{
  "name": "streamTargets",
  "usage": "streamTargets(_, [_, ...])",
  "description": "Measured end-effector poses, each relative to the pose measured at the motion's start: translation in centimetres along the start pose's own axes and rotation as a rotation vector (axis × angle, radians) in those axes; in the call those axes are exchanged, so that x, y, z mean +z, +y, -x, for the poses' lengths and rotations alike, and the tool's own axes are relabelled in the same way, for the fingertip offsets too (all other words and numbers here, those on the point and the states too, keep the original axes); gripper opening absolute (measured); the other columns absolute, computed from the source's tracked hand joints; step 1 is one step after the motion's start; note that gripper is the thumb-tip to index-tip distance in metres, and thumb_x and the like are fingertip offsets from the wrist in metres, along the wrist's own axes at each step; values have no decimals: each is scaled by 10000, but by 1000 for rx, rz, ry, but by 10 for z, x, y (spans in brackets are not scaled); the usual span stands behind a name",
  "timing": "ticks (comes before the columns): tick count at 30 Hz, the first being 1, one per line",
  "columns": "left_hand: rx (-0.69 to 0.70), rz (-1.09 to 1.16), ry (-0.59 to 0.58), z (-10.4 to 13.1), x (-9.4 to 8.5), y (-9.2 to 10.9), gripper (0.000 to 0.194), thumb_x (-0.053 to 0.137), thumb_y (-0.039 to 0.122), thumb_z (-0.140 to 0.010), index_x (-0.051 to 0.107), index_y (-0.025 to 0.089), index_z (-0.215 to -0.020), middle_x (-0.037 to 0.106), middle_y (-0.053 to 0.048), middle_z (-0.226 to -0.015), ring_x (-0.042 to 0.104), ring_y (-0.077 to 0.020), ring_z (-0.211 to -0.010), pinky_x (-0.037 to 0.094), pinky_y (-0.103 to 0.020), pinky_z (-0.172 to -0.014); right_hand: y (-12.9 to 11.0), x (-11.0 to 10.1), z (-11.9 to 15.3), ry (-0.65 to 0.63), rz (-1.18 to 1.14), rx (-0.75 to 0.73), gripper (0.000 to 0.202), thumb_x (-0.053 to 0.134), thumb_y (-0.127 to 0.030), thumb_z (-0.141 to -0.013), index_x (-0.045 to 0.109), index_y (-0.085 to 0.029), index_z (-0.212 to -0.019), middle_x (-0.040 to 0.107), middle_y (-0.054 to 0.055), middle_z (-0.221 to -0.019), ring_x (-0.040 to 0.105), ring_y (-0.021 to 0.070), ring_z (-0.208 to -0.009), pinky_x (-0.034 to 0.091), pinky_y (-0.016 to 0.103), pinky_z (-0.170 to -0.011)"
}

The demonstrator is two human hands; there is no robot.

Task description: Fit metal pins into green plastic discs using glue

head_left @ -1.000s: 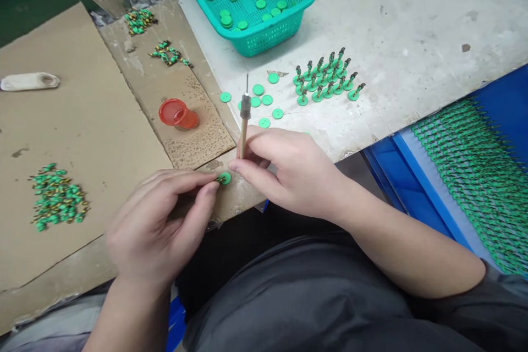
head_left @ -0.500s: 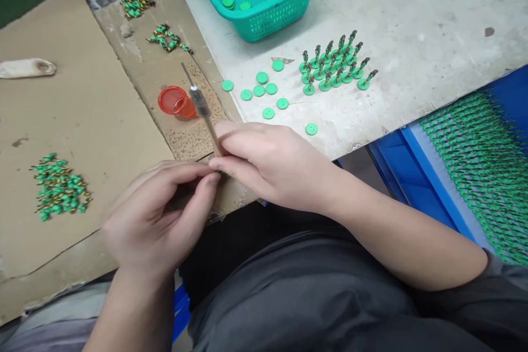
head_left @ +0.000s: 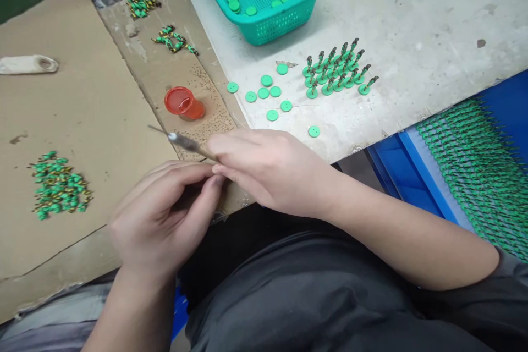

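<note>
My right hand [head_left: 276, 170] is closed round a thin wooden-handled needle tool [head_left: 187, 143], its wrapped end and metal tip pointing up to the left. Thumb and forefinger of my left hand [head_left: 159, 217] are pinched together against the right fingertips; whatever sits between them is hidden. Just beyond the hands stands a small red cup [head_left: 196, 110] on the cardboard. Several loose green discs with small holes [head_left: 272, 115] lie flat to the upper right. Beside them, small green-and-dark figures on round green bases [head_left: 339, 83] stand upright in rows.
A teal basket [head_left: 274, 30] of green discs stands at the back. Piles of small green-and-yellow figures [head_left: 61, 187] lie on the cardboard [head_left: 103, 104] at left, near a whitish roll [head_left: 28, 65]. A blue crate [head_left: 416, 176] at right carries rows of green pieces.
The needle tool has swung from nearly upright to a low slant toward the left. Both hands stay together, and the whole view has shifted slightly.
</note>
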State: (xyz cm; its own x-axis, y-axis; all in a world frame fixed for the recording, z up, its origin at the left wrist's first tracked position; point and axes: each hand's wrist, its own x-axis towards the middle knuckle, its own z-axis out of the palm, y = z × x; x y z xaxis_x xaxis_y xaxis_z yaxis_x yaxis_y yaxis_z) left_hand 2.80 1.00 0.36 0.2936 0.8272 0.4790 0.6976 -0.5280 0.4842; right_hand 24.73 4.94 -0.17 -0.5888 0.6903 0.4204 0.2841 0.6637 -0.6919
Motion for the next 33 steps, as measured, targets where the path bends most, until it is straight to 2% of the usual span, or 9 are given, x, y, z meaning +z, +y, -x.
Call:
streamTargets(5, [21, -32, 0, 2, -2, -4, 106, 811, 148, -991, 794, 246, -1030, 803, 52, -908, 734, -77, -821, 568, -198, -830, -2, 6, 0, -4, 30, 8, 193, 457, -178, -1217, 645, -199, -1257, 725, 38, -1094, 693, 206, -1022, 537, 318, -903])
streamTargets(11, [-26, 82, -8, 3, -1, -7, 193, 851, 121, -960, 830, 254, -1098, 855, 28, -1019, 783, -92, -924, 599, -201, -917, 4, 7, 6, 204, -58, 36, 226, 491, -248, -1212, 645, -193, -1056, 736, 48, -1078, 719, 198, -1048, 588, 331, -979])
streamTargets(14, [-26, 69, 7, 2, 1, -7, 167, 849, 144, -971, 830, 261, -1089, 848, 45, -997, 774, -81, -904, 591, -190, -903, 3, 7, 8, 171, -66, -3, 248, 511, -236, -1210, 638, -190, -1003, 743, 53, -1102, 722, 188, -1044, 594, 314, -951])
streamTargets(21, [-14, 39, 12, 1, 1, -4, 123, 835, 165, -986, 817, 264, -1055, 842, 54, -959, 777, -99, -863, 594, -214, -862, 4, 11, 9, 137, -10, -31, 263, 426, -226, -1242, 627, -196, -1074, 722, 36, -1128, 714, 168, -1095, 574, 297, -991])
streamTargets(28, [5, 62, 6, 3, 1, -7, 168, 814, 116, -965, 815, 268, -1038, 856, 28, -970, 810, -144, -893, 630, -264, -898, -2, 11, 11, 62, 97, -30, 220, 419, -244, -1245, 621, -223, -1159, 721, 39, -1060, 684, 199, -987, 549, 334, -876])
streamTargets(33, [25, 127, -8, 5, 1, -13, 227, 830, 89, -926, 810, 251, -1085, 843, -2, -988, 801, -167, -942, 622, -295, -935, -4, 12, 10, 3, 129, -36, 220, 423, -183, -1224, 637, -232, -1209, 729, 35, -1092, 691, 201, -1018, 557, 334, -916])
